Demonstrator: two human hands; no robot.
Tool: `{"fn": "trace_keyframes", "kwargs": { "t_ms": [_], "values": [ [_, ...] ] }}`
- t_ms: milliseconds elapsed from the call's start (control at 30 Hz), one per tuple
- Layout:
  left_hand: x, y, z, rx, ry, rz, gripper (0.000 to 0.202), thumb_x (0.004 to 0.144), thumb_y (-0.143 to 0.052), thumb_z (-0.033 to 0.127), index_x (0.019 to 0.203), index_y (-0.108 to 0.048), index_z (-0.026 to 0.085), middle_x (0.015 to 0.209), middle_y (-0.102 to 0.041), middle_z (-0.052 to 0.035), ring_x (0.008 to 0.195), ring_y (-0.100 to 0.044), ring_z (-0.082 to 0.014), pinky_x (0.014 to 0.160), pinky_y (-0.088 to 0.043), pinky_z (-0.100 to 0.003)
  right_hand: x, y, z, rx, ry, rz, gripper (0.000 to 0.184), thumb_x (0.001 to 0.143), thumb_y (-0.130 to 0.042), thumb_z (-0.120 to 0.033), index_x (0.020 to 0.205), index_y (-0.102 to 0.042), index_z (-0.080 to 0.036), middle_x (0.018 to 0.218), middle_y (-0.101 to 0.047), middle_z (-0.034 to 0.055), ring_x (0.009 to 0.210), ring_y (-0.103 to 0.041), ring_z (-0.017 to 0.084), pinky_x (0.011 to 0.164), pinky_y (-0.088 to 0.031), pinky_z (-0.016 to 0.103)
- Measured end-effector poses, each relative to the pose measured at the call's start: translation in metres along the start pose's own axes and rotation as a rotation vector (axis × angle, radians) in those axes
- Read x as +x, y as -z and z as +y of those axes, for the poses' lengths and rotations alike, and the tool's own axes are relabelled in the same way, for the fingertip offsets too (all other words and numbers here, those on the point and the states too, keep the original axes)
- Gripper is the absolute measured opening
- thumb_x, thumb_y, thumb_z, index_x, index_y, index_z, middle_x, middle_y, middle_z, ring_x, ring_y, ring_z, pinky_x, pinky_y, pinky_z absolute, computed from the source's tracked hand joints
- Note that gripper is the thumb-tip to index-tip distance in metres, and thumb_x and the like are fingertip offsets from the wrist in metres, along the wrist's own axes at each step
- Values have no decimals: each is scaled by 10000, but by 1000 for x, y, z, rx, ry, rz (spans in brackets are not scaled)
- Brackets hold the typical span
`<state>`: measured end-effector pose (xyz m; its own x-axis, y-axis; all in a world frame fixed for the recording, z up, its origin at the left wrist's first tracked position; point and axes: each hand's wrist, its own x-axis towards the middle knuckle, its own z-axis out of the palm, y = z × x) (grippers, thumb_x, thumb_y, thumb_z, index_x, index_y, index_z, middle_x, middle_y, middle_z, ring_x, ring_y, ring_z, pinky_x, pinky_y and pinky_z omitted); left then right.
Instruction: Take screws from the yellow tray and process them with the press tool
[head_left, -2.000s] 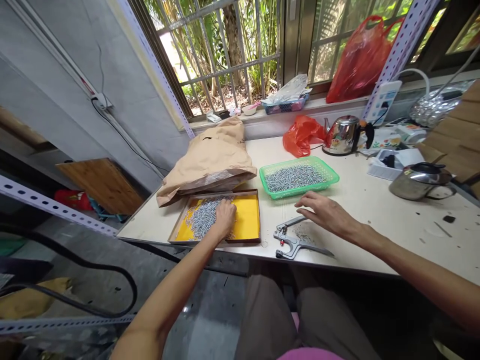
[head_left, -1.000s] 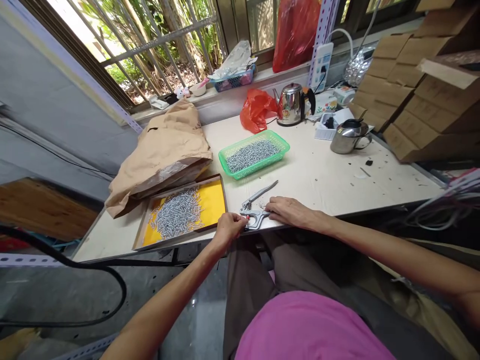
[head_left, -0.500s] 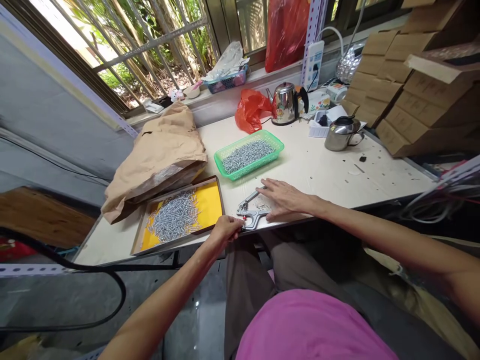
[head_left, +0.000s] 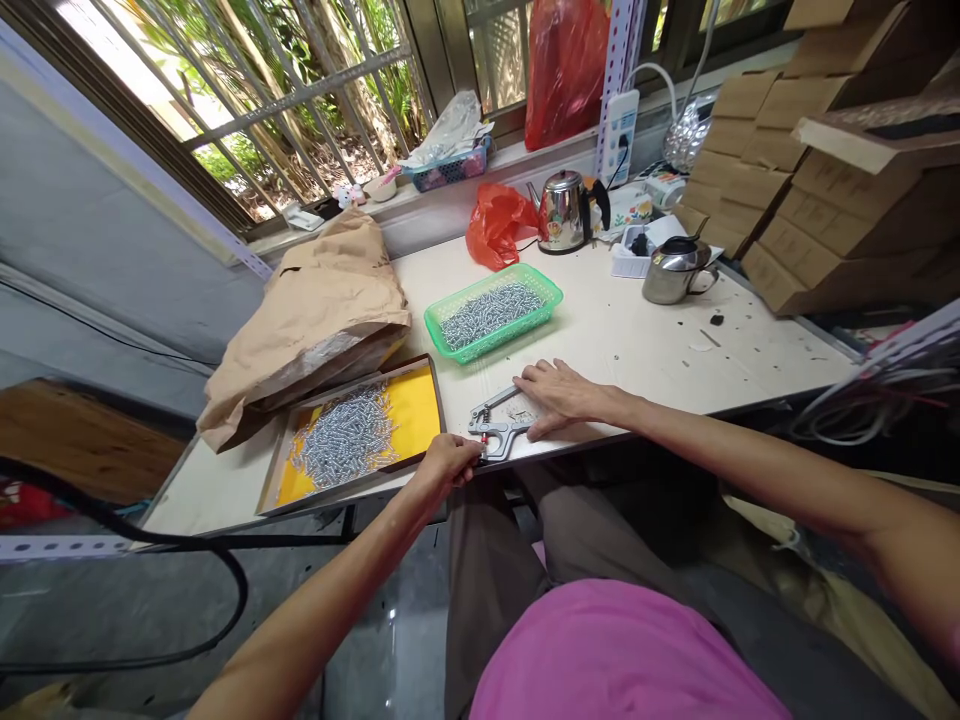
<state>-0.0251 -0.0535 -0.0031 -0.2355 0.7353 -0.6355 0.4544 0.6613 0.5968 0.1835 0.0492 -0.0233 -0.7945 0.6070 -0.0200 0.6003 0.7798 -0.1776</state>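
1. We see the spring-loaded hand pliers (head_left: 498, 432) lying at the near edge of the table (head_left: 600, 335), between our two hands and just right of the shallow tray (head_left: 438, 405).
2. Our right hand (head_left: 559, 398) is spread across the pliers' two parted handles, fingers over the far one and thumb by the near one.
3. Our left hand (head_left: 453, 460) has its thumb and fingertips pressed together at the head of the pliers, beside a small red part; we cannot tell whether a piece is pinched there.
4. In the yellow-lined tray we have a heap of small silvery metal pins (head_left: 341, 440), mostly toward its left side.
5. Beyond the pliers we see a green plastic basket (head_left: 553, 300) holding similar metal pieces (head_left: 491, 315).
6. Close behind the tray slumps a large brown paper bag (head_left: 322, 310).
7. Farther back we find a crumpled red plastic bag (head_left: 491, 225) beside a steel electric kettle (head_left: 562, 215), with a steel teapot (head_left: 670, 278) to their right.
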Motion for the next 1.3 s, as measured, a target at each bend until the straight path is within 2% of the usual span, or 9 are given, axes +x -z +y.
{"fn": "trace_keyframes", "kwargs": {
  "t_ms": [200, 333, 433, 500, 633, 733, 833, 967, 1300],
  "values": [
    [-2, -1, -2, 31, -41, 34, 305, 775, -617, 340, 557, -483, 175, 351, -427, 57, 324, -355, -69, 407, -276, -201, -1, 2, -4, 9, -13, -40, 621, 714, -686, -608, 1108, -586, -139, 1119, -520, 148, 1048, -462, 313, 837, -416, 400],
    [-11, -4, -5, 162, -114, 118, 280, 835, -551, 373, 655, -556, 158, 458, -501, 31, 392, -467, -105, 472, -377, -230, -2, 0, -5, 39, -31, -19, 536, 731, -724, -517, 1107, -588, -159, 1110, -524, 127, 1054, -465, 290, 808, -436, 354],
    [-20, -13, -7, 427, -446, 365, 220, 869, -527, 334, 906, -627, 142, 790, -641, -55, 691, -624, -172, 671, -478, -288, -3, -1, -7, 41, -37, -2, 515, 733, -736, -493, 1098, -588, -162, 1110, -525, 121, 1067, -464, 286, 801, -447, 342],
    [-19, -21, -5, 605, -699, 466, 271, 865, -553, 295, 1091, -594, 152, 1065, -625, -106, 957, -613, -222, 835, -478, -340, -3, -2, -10, 33, -36, 9, 513, 735, -740, -486, 1099, -585, -160, 1111, -526, 122, 1073, -465, 285, 807, -451, 339],
    [3, -30, 14, 858, -923, 358, 565, 770, -689, 273, 1281, -477, 153, 1378, -466, -154, 1281, -423, -286, 1036, -382, -402, -5, 2, -16, 23, -48, 18, 491, 756, -730, -448, 1109, -586, -138, 1106, -534, 127, 1061, -476, 281, 833, -454, 344],
    [22, -26, 33, 966, -882, 189, 624, 752, -704, 327, 1299, -464, 145, 1301, -530, -146, 1229, -472, -284, 998, -410, -377, -9, 8, -17, 46, -31, 3, 504, 782, -702, -426, 1153, -571, -112, 1131, -531, 141, 1073, -469, 284, 847, -456, 349],
    [29, -21, 47, 1054, -833, 125, 627, 744, -695, 404, 1277, -500, 137, 1158, -593, -122, 1095, -539, -280, 909, -449, -354, -13, 17, -16, 82, -30, -61, 587, 757, -721, -428, 1205, -541, -94, 1160, -524, 157, 1087, -464, 291, 848, -460, 355],
    [32, -18, 55, 1076, -835, 123, 643, 704, -716, 457, 1245, -560, 147, 1111, -585, -111, 1036, -539, -279, 850, -450, -334, -17, 29, -16, 74, -130, -144, 539, 749, -720, -465, 1140, -596, -115, 1152, -538, 163, 1105, -466, 313, 817, -469, 359],
    [37, -32, 51, 874, -764, 286, 306, 750, -682, 408, 981, -694, 208, 956, -622, -42, 952, -534, -230, 711, -424, -305, 5, 30, -8, -31, -126, -204, 252, 812, -657, -332, 989, -682, -154, 1022, -657, 119, 959, -603, 256, 709, -429, 280]
  ]
}}
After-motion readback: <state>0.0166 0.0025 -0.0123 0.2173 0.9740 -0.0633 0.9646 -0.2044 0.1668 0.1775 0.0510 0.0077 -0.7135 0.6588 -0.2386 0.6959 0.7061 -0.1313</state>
